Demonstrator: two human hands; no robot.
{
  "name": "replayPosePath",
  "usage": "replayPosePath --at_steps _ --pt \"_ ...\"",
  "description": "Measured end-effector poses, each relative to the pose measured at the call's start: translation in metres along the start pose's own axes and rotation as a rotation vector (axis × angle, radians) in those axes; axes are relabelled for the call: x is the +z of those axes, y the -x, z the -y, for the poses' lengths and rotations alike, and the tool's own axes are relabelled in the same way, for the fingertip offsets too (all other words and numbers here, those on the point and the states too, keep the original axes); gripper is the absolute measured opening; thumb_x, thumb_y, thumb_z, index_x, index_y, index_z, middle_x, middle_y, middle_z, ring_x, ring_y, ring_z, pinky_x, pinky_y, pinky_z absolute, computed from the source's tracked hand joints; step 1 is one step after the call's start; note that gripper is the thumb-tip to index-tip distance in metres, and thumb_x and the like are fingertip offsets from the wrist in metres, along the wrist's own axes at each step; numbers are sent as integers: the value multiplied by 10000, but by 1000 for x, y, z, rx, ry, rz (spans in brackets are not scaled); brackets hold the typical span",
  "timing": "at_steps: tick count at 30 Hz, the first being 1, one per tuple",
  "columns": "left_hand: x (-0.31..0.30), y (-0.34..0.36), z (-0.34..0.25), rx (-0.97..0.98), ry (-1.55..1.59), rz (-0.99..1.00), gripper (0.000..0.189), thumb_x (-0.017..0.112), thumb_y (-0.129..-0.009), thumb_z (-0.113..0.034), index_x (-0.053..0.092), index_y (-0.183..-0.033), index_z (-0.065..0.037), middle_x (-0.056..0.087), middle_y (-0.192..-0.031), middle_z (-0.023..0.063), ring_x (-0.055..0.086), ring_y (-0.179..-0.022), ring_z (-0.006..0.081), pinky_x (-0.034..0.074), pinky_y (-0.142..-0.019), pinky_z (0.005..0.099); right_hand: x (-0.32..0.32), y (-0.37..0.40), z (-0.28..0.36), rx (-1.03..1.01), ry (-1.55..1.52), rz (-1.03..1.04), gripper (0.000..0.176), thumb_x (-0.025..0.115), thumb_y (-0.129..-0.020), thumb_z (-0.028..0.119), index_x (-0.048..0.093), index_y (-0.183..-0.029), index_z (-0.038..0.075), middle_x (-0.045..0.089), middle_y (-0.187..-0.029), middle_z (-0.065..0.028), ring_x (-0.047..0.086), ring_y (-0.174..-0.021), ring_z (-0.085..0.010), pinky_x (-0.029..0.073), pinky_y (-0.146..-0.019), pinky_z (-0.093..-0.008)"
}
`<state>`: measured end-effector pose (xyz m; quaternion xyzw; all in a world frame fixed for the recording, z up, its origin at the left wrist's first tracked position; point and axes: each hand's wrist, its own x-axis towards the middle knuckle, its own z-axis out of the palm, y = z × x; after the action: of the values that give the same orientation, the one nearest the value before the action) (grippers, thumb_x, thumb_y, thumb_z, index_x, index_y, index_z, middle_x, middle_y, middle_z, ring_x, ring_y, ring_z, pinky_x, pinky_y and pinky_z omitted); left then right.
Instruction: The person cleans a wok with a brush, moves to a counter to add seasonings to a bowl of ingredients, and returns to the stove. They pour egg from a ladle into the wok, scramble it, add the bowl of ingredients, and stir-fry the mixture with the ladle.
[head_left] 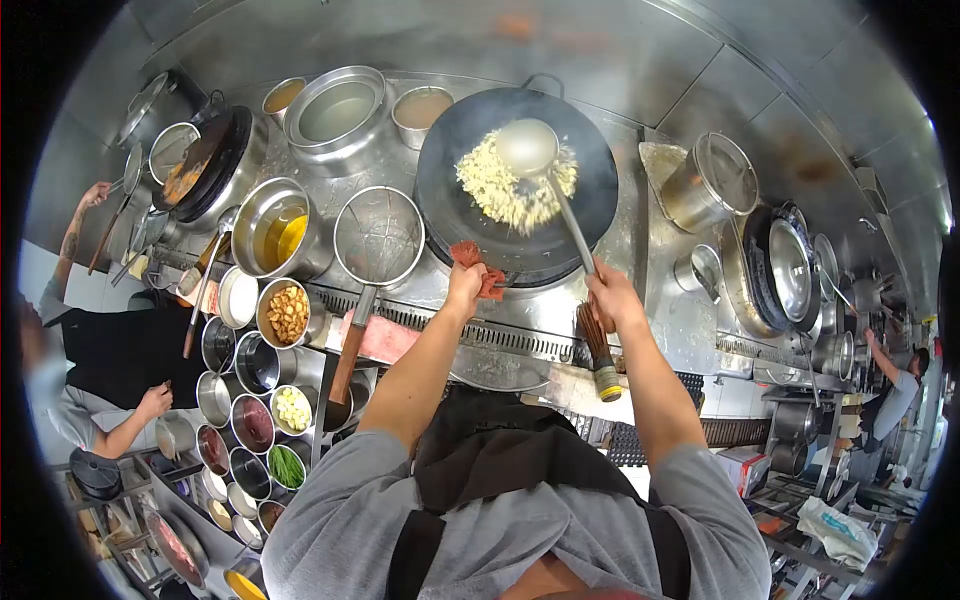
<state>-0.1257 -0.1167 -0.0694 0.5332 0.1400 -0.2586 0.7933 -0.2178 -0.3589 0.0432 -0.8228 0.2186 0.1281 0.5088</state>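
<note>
A large dark wok (450,190) sits on the steel range in front of me, with pale yellow crumbly food (490,185) heaped in it, perhaps egg or rice. My left hand (466,288) is closed around a folded red cloth (488,272) at the wok's near rim. In my right hand (614,296) is the handle of a long metal ladle (527,148), its round bowl resting over the food. Just below that hand lies a bamboo wok brush (598,355) with a yellow-banded end. Left of the wok, a wire strainer (379,237) lies with its wooden handle toward me.
A steel pot of yellow oil (285,240) and a large pot of liquid (337,108) stand on the left. Several ingredient tins, one with browned cubes (288,314), fill the lower left. A co-worker (110,350) works at another wok there; another person (893,390) is far right.
</note>
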Motion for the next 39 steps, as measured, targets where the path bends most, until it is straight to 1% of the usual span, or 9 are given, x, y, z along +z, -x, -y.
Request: replayPosePath --at_steps 5,8,12,19,21,23,24,33,39 --pt "-4 -6 0 -7 -52 50 324 419 -785 -34 525 -1091 -17 640 -862 131 658 -725 241 564 -476 398 -9 11 25 -407 501 -239 530 526 -881 154 394 -1391 102 604 -714 -122 580 -491 -231 480 -489 -361" --pt "-1 -3 2 -19 -3 -9 296 430 -787 -44 547 -1059 -21 646 -862 135 657 -725 239 564 -482 391 -5 20 20 91 102 117 543 533 -870 179 384 -1384 80 646 -845 -223 627 -791 -380 497 -756 -429" --pt "1 -1 0 4 -28 7 289 432 -788 -44 554 -1050 -24 648 -880 132 657 -739 237 563 -490 390 -3 -16 -12 -513 779 -366 525 526 -874 168 405 -1379 86 627 -754 -189 585 -495 -222 496 -573 -352" --pt "-1 -2 -1 3 -39 28 305 423 -781 -35 547 -1059 -20 636 -879 125 650 -766 239 563 -497 401 -3 45 -8 51 -90 -39 524 542 -880 141 417 -1384 71 509 -598 -16 461 -409 -111 386 -382 -294" --pt "-2 -1 0 -16 -52 42 309 424 -780 -35 542 -1064 -20 635 -875 128 650 -756 245 563 -493 404 -3 44 -24 57 -48 -31 524 543 -880 144 415 -1381 60 533 -613 -35 490 -436 -120 420 -427 -297" --pt "-6 -4 2 -27 -61 44 312 425 -778 -36 538 -1069 -20 634 -871 130 649 -746 251 562 -490 407 -5 44 -44 -449 536 -282 532 547 -878 135 405 -1382 46 542 -632 -28 508 -473 -106 438 -474 -283" --pt "-7 -9 5 -11 -52 31 313 426 -778 -37 533 -1072 -19 632 -869 134 649 -732 260 562 -487 411 -10 81 8 -61 299 -139 519 552 -876 131 417 -1371 52 579 -655 -75 543 -507 -147 463 -533 -299" --pt "-7 -6 0 -30 -90 34 343 426 -783 -43 494 -1119 -20 621 -846 148 634 -636 280 557 -484 419 -8 92 -24 -168 408 -220 521 565 -878 132 426 -1377 79 541 -611 -56 483 -442 -113 423 -460 -301" --pt "-5 1 -1 -14 -88 20 280 439 -771 -34 506 -1040 0 613 -780 142 619 -553 269 541 -453 396 -7 83 -18 56 197 -132 482 556 -877 158 465 -1343 73 613 -677 -172 581 -492 -245 472 -524 -383"
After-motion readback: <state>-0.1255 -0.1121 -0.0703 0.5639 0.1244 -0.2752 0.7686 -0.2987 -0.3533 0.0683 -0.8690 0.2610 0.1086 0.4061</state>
